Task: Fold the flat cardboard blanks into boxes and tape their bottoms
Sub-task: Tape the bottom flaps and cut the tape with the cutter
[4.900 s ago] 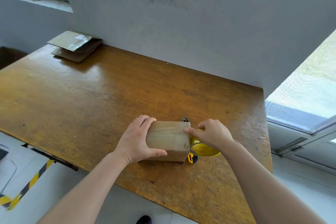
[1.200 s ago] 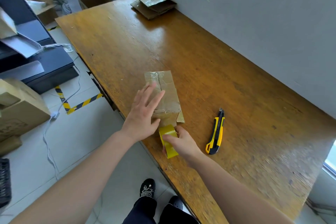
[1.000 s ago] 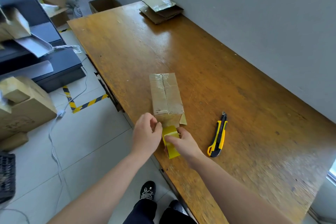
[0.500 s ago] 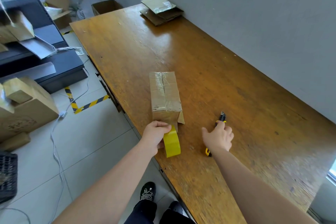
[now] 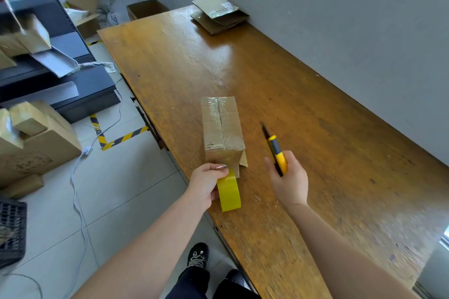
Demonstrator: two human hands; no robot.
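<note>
Cardboard forms the small box lying on its side near the front edge of the wooden tabletop, its long axis running away from us. Clear tape glints along the seam on its upper face and wraps over both ends. A loose flap juts out at its near right corner.

Our left hand grips the yellow tape roll, fingers curled round it with the thumb on top. The roll stands on edge on the tabletop and touches the near end of the box. Whether a strip runs from roll to box we cannot tell.

Our right hand hovers just right of the box, apart from it. Its fingers are wrapped round the yellow-and-black utility knife, whose dark tip points away from us, toward the grey wall.

At the far end of the tabletop, against the wall, lies a stack of flat blanks, the top 1 patched with shiny tape. Beyond that end an open carton stands on the floor. To our left are dark shelving with cardboard pieces, 1 large carton on the tiles, yellow-and-black striped floor tape and a white cable. Our 2 dark shoes show below the tabletop's edge.
</note>
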